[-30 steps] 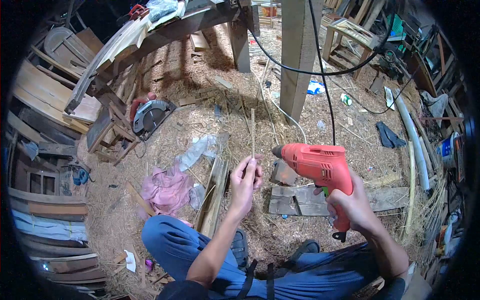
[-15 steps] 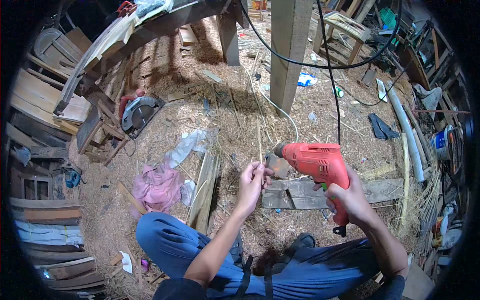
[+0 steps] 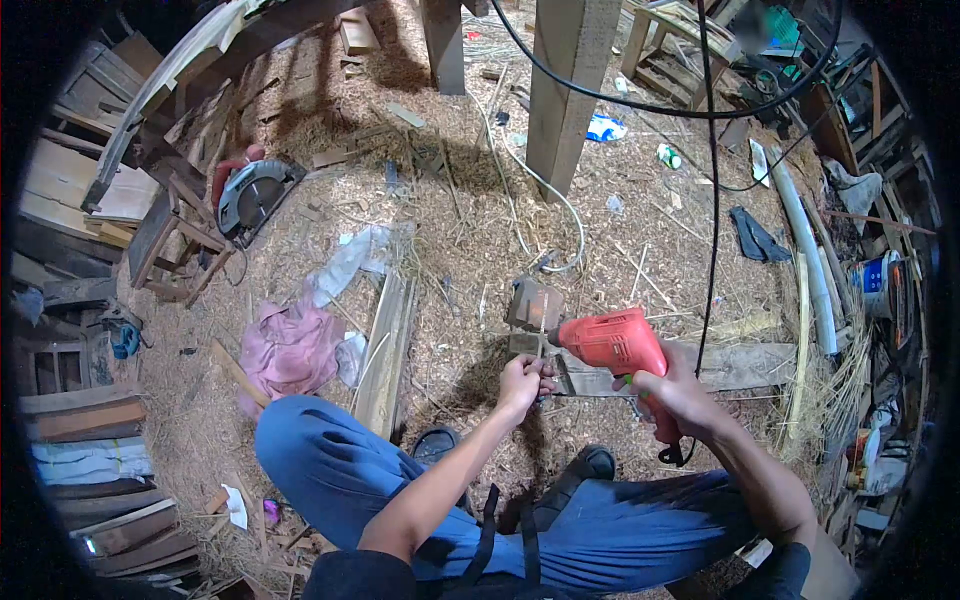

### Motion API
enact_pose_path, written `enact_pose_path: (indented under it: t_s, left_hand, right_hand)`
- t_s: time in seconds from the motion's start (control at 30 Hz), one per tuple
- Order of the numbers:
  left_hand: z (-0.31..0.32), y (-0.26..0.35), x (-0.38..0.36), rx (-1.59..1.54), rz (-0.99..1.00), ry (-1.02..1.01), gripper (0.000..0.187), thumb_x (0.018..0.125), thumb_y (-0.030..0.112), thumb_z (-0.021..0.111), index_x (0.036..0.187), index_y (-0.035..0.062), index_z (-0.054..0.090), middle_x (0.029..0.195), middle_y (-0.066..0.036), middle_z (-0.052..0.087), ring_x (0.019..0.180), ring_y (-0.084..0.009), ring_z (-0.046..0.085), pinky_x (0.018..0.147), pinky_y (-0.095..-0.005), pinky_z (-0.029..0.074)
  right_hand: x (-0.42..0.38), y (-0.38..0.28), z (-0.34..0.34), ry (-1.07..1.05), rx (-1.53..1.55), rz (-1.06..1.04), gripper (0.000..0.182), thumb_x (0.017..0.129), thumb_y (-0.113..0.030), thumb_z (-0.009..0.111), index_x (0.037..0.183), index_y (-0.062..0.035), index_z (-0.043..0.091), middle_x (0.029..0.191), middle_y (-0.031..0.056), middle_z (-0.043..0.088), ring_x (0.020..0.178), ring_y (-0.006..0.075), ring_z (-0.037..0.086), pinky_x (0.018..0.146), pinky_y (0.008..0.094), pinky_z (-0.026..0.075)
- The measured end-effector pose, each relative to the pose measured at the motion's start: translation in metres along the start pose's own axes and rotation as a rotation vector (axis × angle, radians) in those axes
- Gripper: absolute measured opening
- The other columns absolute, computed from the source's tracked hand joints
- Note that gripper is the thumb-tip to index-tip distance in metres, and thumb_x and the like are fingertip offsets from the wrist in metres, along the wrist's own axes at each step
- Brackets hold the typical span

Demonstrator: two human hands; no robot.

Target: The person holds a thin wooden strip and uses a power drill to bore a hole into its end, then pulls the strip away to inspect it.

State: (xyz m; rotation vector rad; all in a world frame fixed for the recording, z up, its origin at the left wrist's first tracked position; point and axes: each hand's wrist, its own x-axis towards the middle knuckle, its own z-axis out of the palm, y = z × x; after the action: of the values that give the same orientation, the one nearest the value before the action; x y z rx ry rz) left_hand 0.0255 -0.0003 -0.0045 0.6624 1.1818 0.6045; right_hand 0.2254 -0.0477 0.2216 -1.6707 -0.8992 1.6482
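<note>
My right hand (image 3: 688,402) is wrapped round the handle of a red power drill (image 3: 618,340), whose nose points left. A thin wooden stick (image 3: 543,337) is pinched in my left hand (image 3: 520,388), the fingers closed round its lower part. The stick stands up from my fingers, right by the drill's chuck in this view. Behind the left hand, a brownish block (image 3: 536,303) rests on the wood shavings. Below the drill lies a weathered plank (image 3: 745,367), partly covered by my hands.
A circular saw (image 3: 255,195) sits on the floor at the left. Pink cloth (image 3: 290,348) and another board (image 3: 385,355) lie nearer my knee. A wooden post (image 3: 568,95) rises ahead, and a black cable (image 3: 712,200) hangs down near the drill.
The drill and my left hand have come closer together, bringing the stick beside the chuck. The stick pointed away ahead of the drill before. My view has also shifted slightly.
</note>
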Motion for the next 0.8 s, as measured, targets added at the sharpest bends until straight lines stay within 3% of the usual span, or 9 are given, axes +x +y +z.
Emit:
enact_pose_path:
  t_s: [0.2,0.27,0.47,0.8]
  left_hand:
    - [-0.002,-0.014,0.011,0.058,-0.052,0.031,0.020,0.104,0.017,0.048,0.111,-0.0002,0.057,0.095,-0.009,0.068,0.067,-0.0160,0.067,0.057,-0.0266,0.055]
    - [-0.001,-0.018,0.013,0.055,-0.058,0.042,0.021,0.103,0.016,0.049,0.112,-0.0004,0.058,0.094,-0.008,0.068,0.069,-0.0159,0.068,0.058,-0.0264,0.055]
    - [0.001,-0.019,0.016,0.053,-0.035,0.052,0.020,0.103,0.016,0.051,0.110,-0.0013,0.059,0.093,-0.008,0.067,0.070,-0.0139,0.065,0.059,-0.0260,0.054]
    - [0.003,-0.014,0.011,0.058,0.030,0.126,0.021,0.099,0.013,0.055,0.108,-0.0032,0.063,0.085,-0.008,0.066,0.066,-0.0154,0.067,0.055,-0.0280,0.054]
  right_hand:
    - [0.009,0.015,-0.005,-0.032,-0.058,-0.002,0.052,0.083,-0.003,0.052,0.133,-0.0007,0.041,0.093,0.0143,0.068,0.052,0.0106,0.052,0.045,0.0258,0.046]
    - [0.010,0.016,-0.004,0.017,0.009,0.025,0.049,0.079,-0.003,0.059,0.126,-0.0014,0.047,0.089,0.0097,0.067,0.047,0.0106,0.051,0.041,0.0267,0.042]
    - [0.013,0.020,-0.004,-0.006,-0.033,0.048,0.043,0.080,-0.004,0.060,0.122,-0.0006,0.051,0.087,0.0083,0.067,0.050,0.0102,0.053,0.043,0.0270,0.043]
    - [0.017,0.023,0.001,-0.002,-0.005,0.042,0.047,0.081,-0.002,0.058,0.127,-0.0023,0.048,0.090,0.0094,0.068,0.049,0.0100,0.053,0.043,0.0265,0.045]
